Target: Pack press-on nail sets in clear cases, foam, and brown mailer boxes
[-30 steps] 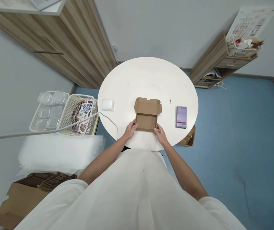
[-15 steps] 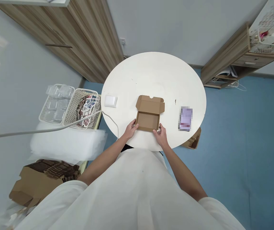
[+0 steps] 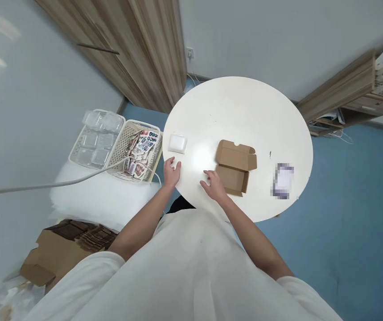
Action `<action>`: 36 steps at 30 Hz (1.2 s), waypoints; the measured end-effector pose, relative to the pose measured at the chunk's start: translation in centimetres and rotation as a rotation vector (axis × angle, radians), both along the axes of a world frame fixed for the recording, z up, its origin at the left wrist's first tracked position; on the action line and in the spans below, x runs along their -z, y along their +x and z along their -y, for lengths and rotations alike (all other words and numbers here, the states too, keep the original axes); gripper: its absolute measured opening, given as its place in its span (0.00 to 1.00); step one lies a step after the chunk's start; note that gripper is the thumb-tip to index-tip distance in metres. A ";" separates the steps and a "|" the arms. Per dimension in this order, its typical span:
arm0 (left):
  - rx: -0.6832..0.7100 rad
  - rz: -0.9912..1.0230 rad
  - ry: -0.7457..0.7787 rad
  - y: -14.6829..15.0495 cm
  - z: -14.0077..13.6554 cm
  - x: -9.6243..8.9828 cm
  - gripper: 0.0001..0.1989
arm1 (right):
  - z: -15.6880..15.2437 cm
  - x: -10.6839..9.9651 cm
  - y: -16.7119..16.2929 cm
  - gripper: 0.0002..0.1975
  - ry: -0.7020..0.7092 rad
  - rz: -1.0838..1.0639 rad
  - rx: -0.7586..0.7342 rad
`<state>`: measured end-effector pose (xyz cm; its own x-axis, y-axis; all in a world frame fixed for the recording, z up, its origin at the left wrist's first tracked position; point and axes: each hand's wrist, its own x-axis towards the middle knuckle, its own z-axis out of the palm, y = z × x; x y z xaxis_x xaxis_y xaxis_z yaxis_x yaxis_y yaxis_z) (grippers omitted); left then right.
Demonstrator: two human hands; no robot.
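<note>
On the round white table (image 3: pixel 245 102) lies a brown cardboard box (image 3: pixel 233 156) with its lid folded back. My right hand (image 3: pixel 214 185) is beside the box's left side, fingers apart, holding nothing; it partly covers the box's lower left corner. Near the table's left edge, my left hand (image 3: pixel 171 173) has its thumb and fingers spread and nothing in them. Just beyond it sits a small white packet (image 3: pixel 177 143).
Left of the table stand a basket of printed cards (image 3: pixel 141 149) and a basket of clear plastic containers (image 3: pixel 96 138). A pale cable (image 3: pixel 77 182) crosses in front of them. A pixelated, phone-shaped object (image 3: pixel 282 181) lies at the table's right.
Both hands have let go of the box and moved left, the left one towards the white packet. The view has shifted, so the table appears further right.
</note>
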<state>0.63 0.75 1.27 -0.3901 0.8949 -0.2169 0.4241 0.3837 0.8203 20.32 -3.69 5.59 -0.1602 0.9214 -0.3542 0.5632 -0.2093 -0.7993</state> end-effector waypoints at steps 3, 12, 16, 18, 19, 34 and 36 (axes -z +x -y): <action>-0.007 0.002 0.007 -2.9 -2.7 0.3 0.21 | -3.4 1.1 -3.5 0.25 -0.090 -0.031 0.024; 0.237 0.042 -0.043 -5.4 -8.6 0.9 0.24 | -11.4 3.8 -10.5 0.27 -0.174 -0.202 0.320; 0.319 0.027 -0.011 -5.2 -8.9 1.5 0.22 | -11.8 4.8 -11.1 0.26 -0.153 -0.212 0.382; 0.307 0.039 -0.005 -5.2 -8.9 1.8 0.22 | -11.8 5.2 -11.0 0.25 -0.162 -0.240 0.407; 0.294 0.046 -0.007 -5.2 -8.9 1.9 0.22 | -11.8 5.3 -11.0 0.25 -0.174 -0.263 0.424; 0.247 0.199 0.076 0.1 -3.2 -1.9 0.23 | -6.1 2.2 -4.9 0.27 -0.094 -0.362 0.477; 0.272 0.229 0.114 2.2 -2.1 -2.9 0.23 | -4.6 1.1 -2.9 0.26 -0.021 -0.356 0.489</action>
<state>2.79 2.87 4.18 -0.0874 0.9826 -0.1640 0.2986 0.1829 0.9367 17.45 0.86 4.51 0.1679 0.9115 -0.3754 0.0969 -0.3942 -0.9139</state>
